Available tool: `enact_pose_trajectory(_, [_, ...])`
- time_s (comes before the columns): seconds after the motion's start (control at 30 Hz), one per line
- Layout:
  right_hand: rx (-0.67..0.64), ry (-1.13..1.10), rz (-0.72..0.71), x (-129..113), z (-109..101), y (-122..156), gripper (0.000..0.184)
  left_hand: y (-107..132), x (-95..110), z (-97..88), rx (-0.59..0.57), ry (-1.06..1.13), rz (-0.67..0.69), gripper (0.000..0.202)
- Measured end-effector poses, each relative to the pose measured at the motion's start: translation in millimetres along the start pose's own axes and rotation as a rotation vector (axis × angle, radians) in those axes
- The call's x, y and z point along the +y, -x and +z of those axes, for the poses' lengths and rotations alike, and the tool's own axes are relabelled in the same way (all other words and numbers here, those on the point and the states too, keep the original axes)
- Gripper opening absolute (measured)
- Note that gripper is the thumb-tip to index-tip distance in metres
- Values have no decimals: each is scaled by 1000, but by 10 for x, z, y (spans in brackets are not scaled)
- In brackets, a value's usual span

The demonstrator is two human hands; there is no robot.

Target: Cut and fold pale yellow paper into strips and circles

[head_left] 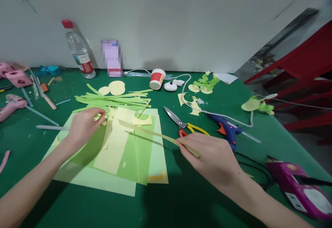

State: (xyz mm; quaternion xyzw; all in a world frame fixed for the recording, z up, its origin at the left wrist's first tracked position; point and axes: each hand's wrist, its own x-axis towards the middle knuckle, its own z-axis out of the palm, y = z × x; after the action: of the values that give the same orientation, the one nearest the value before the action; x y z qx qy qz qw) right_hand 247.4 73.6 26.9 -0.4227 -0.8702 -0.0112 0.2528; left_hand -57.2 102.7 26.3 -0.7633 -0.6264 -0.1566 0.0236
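At the far left of my green table (166, 210), folded pink paper pieces (19, 78) lie beside glue sticks and a blue paper shape (53, 70). A plain grey-white wall (181, 24) runs along the back edge, with a red-capped bottle (83, 62) standing just before it. My left grip (84, 124) is narrow, fingers curled by small paper scraps; I cannot tell whether it holds one. Layered pale and green sheets (103, 183) spread on the tabletop, with green strips (111, 100) heaped behind them. A pale yellow paper strip (155, 134) reaches across those sheets into my right grip (211, 155), pinched between thumb and fingers. Scissors (181, 122) lie behind that hand, near a blue glue gun (230, 131). Farther right sit a magenta device (298, 186) and, beyond the table's edge, red furniture (306, 55).
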Motion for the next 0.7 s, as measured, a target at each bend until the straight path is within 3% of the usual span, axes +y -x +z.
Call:
enact_pose_trajectory(0.07, [12, 1, -41, -31, 7, -13, 27, 55, 137, -10, 46, 49, 66, 25])
enact_pose_trajectory(0.1, [9, -4, -63, -65, 17, -28, 27, 95, 253, -6, 102, 129, 185, 22])
enact_pose_trajectory(0.17, [-4, -17, -105, -157, 50, -69, 28, 183, 526, 19, 99, 239, 412, 19])
enact_pose_trajectory(0.27, [-11, -29, -150, -300, 111, -128, 28, 273, 853, 71, 79, 329, 534, 16])
enact_pose_trajectory(0.4, [-20, -25, -164, -395, 173, -157, 28, 288, 953, 89, -3, 381, 489, 13])
enact_pose_trajectory(0.57, [-27, -24, -143, -388, 195, -164, 29, 247, 879, 27, -122, 341, 382, 15])
enact_pose_trajectory(0.7, [-38, -34, -127, -357, 149, -174, 28, 213, 742, -1, -105, 319, 305, 16])
